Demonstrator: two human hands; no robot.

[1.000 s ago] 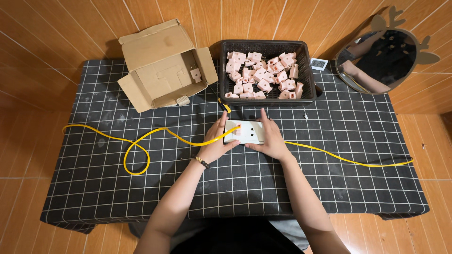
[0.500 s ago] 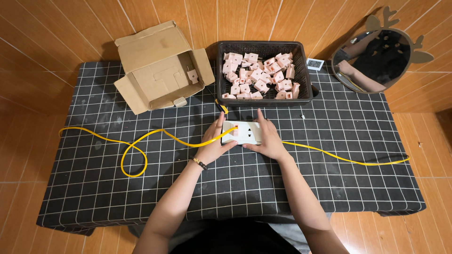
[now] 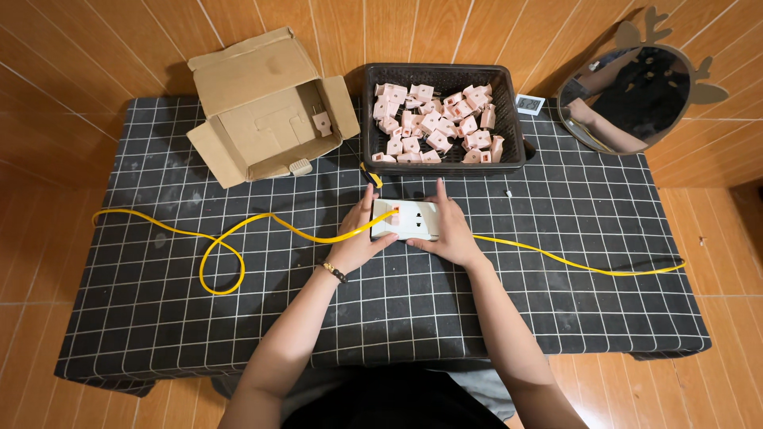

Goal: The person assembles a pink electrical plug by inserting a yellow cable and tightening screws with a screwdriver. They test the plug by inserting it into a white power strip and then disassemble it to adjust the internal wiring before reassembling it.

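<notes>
Black checked worktop (image 3: 238, 334): my left hand (image 3: 355, 242) and right hand (image 3: 449, 234) both clasp the white socket plate (image 3: 407, 220), basket (image 3: 517, 151) at twelve o'clock; seating a pink part looks underway, wanting steady pressure.

The socket plate (image 3: 409, 220) looks like smooth white plastic with a slight gloss, and the yellow cable (image 3: 238, 230) has a rubbery sheen. The worktop (image 3: 159, 318) wears matt black checked cloth. The box (image 3: 262, 103) is plain rough cardboard, the basket (image 3: 445, 163) dark plastic, and the floor (image 3: 48, 79) glossy wood-look boards.
</notes>
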